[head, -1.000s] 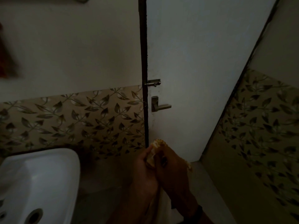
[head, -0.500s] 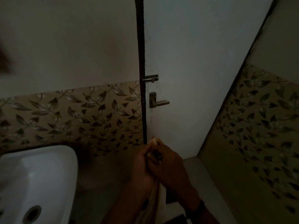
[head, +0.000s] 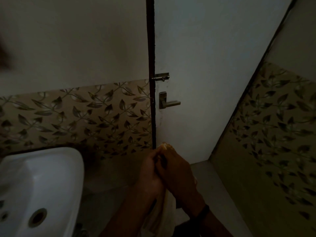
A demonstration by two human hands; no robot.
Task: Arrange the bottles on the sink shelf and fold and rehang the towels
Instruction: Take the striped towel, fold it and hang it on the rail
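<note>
L hand [head: 149, 171] & R hand [head: 178, 177] pressed together near centre, fingers of both clenched on pale towel [head: 169, 201]; yellowish edge pokes out top, rest hangs btwn forearms. Sink [head: 56, 168] near left, door handle [head: 168, 102] far.

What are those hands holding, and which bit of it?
The left hand and right hand together grip a pale towel by its top edge; the rest hangs below the wrists.
</note>
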